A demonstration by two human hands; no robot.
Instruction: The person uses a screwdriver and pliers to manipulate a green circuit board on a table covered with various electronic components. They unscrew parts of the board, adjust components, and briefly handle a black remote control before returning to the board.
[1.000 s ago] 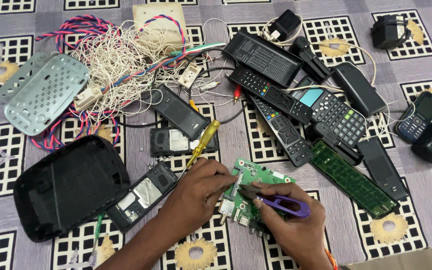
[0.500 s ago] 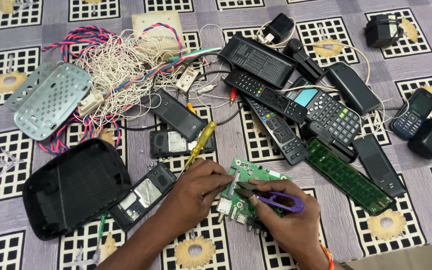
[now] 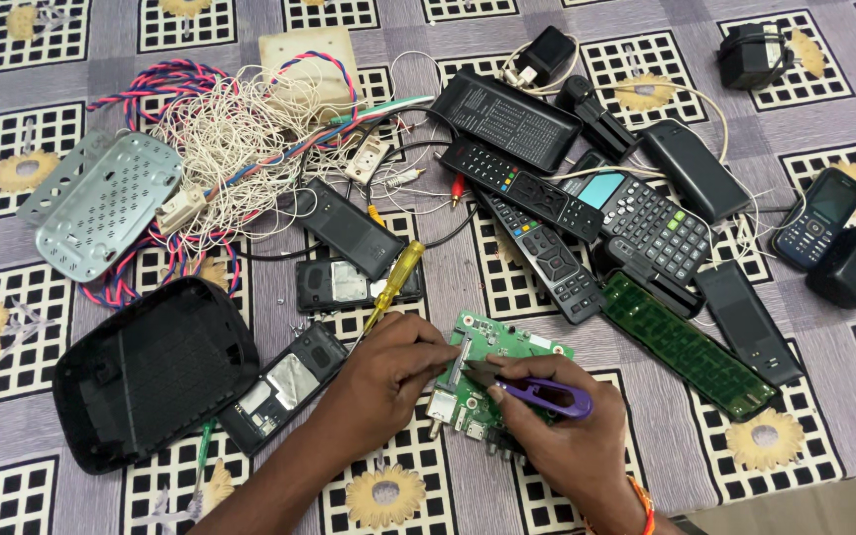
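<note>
A green circuit board (image 3: 507, 347) lies on the patterned cloth near the front. My left hand (image 3: 383, 381) presses on the board's left side, its fingers pinching a small metal part (image 3: 460, 362). My right hand (image 3: 562, 436) grips a purple thread snipper (image 3: 547, 394), and the blades point left at that metal part. A yellow-handled screwdriver (image 3: 393, 287) lies just behind my left hand, untouched.
A black router shell (image 3: 151, 372) and an opened phone (image 3: 284, 386) lie to the left. A grey perforated plate (image 3: 101, 203) and tangled wires (image 3: 240, 129) sit at the back left. Remotes (image 3: 522, 188), a calculator (image 3: 651, 228), a long green board (image 3: 686, 347) and phones crowd the right.
Both hands stay on the circuit board with the snipper at the metal part. Only the view has shifted slightly.
</note>
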